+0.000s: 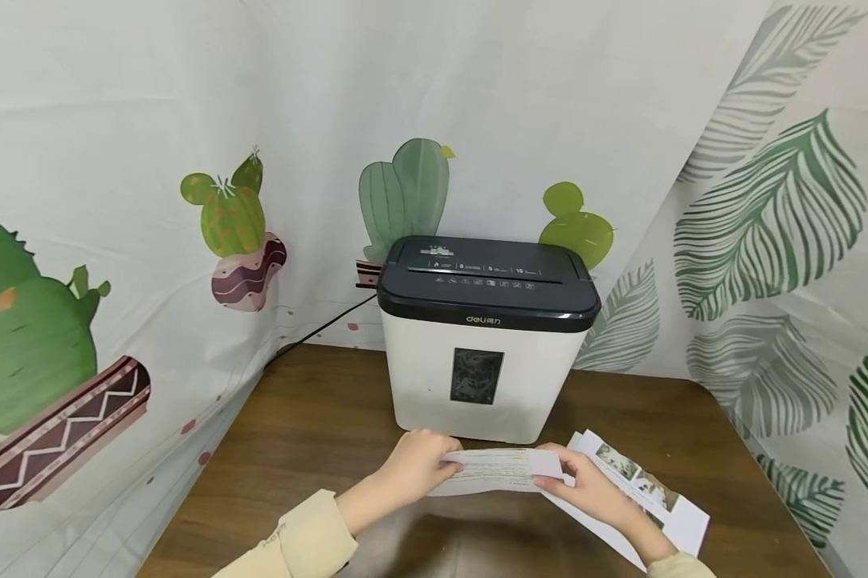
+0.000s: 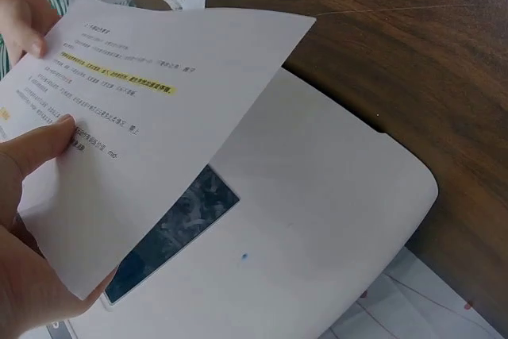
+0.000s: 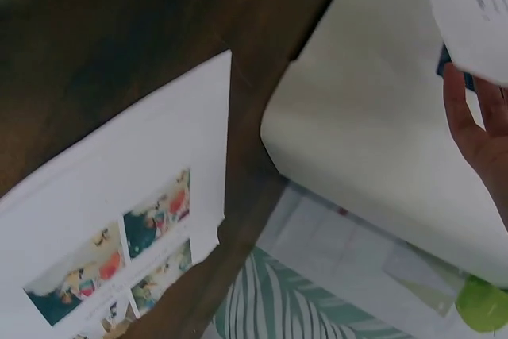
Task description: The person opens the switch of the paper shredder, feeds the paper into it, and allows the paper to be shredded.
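Note:
Between both hands a sheet of printed paper (image 1: 495,470) is stretched out, low in front of a paper shredder (image 1: 419,369). My left hand (image 1: 421,463) pinches its left end, thumb on the printed face and fingers beneath. The opposite end is pinched by my right hand (image 1: 584,483). In the left wrist view the sheet (image 2: 159,132) carries lines of text and a yellow highlighted line, and overlaps the shredder's white front. Beneath and beside my right hand lie loose papers (image 1: 686,526) with colour photos, one with a torn edge in the right wrist view.
The shredder has a dark top with a narrow slot (image 1: 484,275) and a small dark front window (image 1: 477,376). A black cord (image 1: 325,325) runs from it to the left. Behind the brown table (image 1: 318,393) hangs a patterned cloth (image 1: 506,96).

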